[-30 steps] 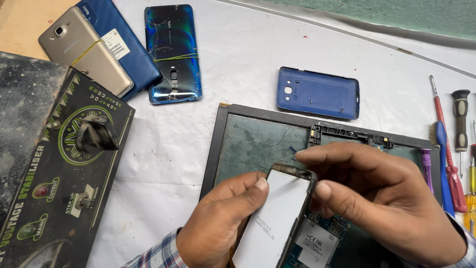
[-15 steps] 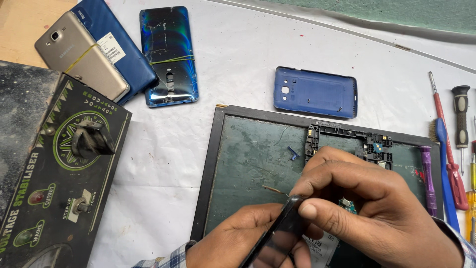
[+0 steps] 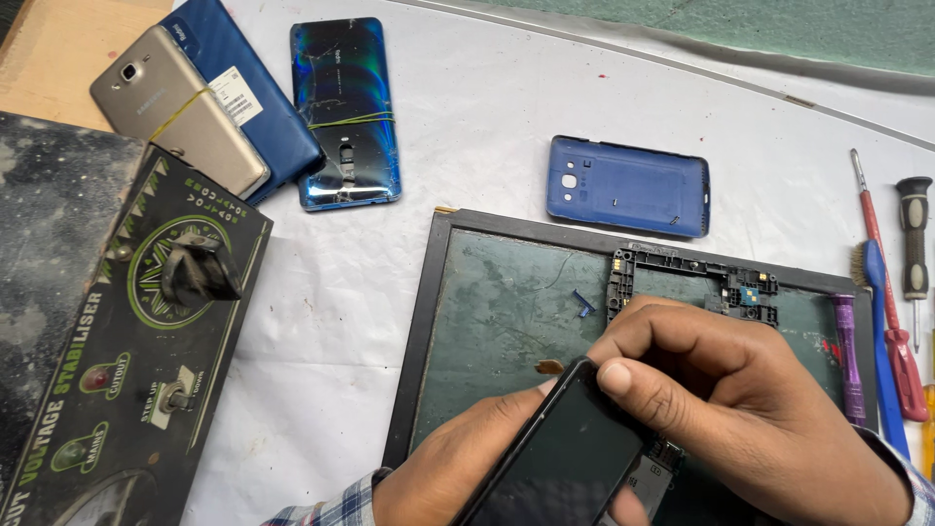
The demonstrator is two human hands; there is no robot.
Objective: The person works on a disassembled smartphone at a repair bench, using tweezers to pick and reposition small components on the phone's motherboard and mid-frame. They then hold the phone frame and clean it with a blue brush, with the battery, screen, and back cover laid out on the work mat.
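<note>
My left hand (image 3: pixel 458 468) holds a black phone screen panel (image 3: pixel 560 463) from below at the frame's bottom middle, dark glass facing up. My right hand (image 3: pixel 750 409) grips the panel's top right corner with thumb and fingers. Both hands hover over a green work mat with a black frame (image 3: pixel 487 302). Behind my right hand a black phone middle frame (image 3: pixel 682 273) lies on the mat, partly hidden. A small circuit part (image 3: pixel 657 468) shows under the panel.
A blue back cover (image 3: pixel 628 185) lies beyond the mat. Three phones (image 3: pixel 346 112) lie at the top left, bound with rubber bands. A black voltage stabiliser box (image 3: pixel 127 351) stands at left. Screwdrivers and a brush (image 3: pixel 891 312) lie at the right edge.
The panel has been turned over: its white back faced up a second ago, its dark glass faces up now. My right hand shifted from above it to its top corner.
</note>
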